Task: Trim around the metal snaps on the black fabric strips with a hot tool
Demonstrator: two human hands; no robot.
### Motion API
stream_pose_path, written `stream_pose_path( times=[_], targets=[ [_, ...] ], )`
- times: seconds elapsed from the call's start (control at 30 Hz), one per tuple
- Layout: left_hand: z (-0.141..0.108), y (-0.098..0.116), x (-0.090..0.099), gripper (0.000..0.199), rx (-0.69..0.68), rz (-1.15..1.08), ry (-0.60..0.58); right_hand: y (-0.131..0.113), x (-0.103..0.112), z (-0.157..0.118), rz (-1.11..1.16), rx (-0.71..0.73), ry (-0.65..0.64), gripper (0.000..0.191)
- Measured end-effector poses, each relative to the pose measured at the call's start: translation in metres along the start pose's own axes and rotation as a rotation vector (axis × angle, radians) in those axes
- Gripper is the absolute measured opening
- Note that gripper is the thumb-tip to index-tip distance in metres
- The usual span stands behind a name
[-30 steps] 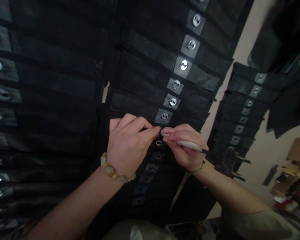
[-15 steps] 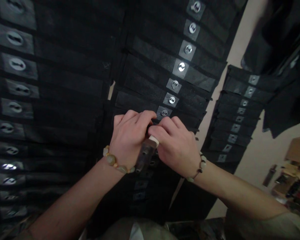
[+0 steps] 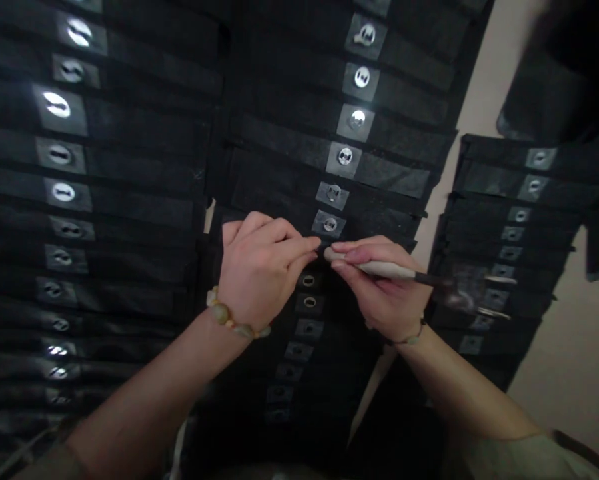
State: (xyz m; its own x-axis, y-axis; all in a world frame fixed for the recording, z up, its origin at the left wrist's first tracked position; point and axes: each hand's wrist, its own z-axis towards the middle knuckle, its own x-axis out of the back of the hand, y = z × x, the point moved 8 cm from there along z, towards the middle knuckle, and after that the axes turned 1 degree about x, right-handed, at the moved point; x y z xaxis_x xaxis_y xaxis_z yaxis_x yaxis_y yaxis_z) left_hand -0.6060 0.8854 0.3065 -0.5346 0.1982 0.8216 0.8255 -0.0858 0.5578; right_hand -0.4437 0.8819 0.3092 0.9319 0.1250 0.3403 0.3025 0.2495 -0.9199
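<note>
Overlapping black pieces [image 3: 274, 177] lie in columns, each with a small patch carrying a round metal snap [image 3: 330, 225]. My left hand [image 3: 264, 263] is in the middle, its thumb and index finger pinched at the edge of a black piece below that snap. What lies between the fingertips is mostly hidden. My right hand [image 3: 384, 283] faces it, closed around a pale-handled tool [image 3: 386, 269]. The handle's rounded butt points at my left fingertips, a short gap away. The tool's dark end, blurred, points right and shows two metallic prongs.
Another column of black pieces with snaps [image 3: 63, 193] runs down the left side. A shorter column [image 3: 522, 215] lies at the right. Between the columns shows a pale surface [image 3: 544, 373]. Larger dark pieces [image 3: 534, 93] are at the upper right.
My hands have moved slightly apart. The tool in my right hand has swung from pointing down toward me to pointing right. The view has shifted, with the left column now further right.
</note>
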Motion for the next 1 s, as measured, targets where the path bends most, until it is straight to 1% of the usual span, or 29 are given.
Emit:
stream_pose_path(
  times=[0.1,0.17,0.3,0.37,0.6,0.8,0.87,1.0],
  targets=[
    [0.006,-0.003,-0.006,0.016,-0.006,0.014,-0.013,0.005,-0.004,0.007,0.001,0.012,-0.056,0.015],
    [0.005,-0.005,-0.008,0.016,-0.021,0.020,-0.017,0.004,-0.005,0.009,-0.014,0.020,-0.067,0.014],
    [0.000,-0.004,-0.005,0.022,-0.098,0.018,0.028,0.003,-0.008,0.008,-0.060,0.031,-0.074,0.019],
    [-0.001,-0.004,-0.004,0.022,-0.129,0.003,0.050,0.003,-0.009,0.007,-0.093,0.041,-0.070,0.021],
    [0.001,-0.007,-0.004,0.016,-0.090,-0.043,0.042,0.004,-0.007,0.004,-0.133,0.069,-0.059,0.021],
    [0.003,-0.006,-0.007,0.019,-0.071,-0.027,-0.020,0.003,-0.008,0.005,-0.138,0.054,-0.077,0.021],
    [0.004,-0.007,-0.006,0.019,-0.052,-0.036,-0.017,0.000,-0.010,0.007,-0.164,0.049,-0.107,0.017],
    [0.004,-0.008,-0.007,0.019,-0.037,-0.050,-0.010,-0.012,-0.024,0.014,-0.317,0.080,-0.252,0.012]
  ],
)
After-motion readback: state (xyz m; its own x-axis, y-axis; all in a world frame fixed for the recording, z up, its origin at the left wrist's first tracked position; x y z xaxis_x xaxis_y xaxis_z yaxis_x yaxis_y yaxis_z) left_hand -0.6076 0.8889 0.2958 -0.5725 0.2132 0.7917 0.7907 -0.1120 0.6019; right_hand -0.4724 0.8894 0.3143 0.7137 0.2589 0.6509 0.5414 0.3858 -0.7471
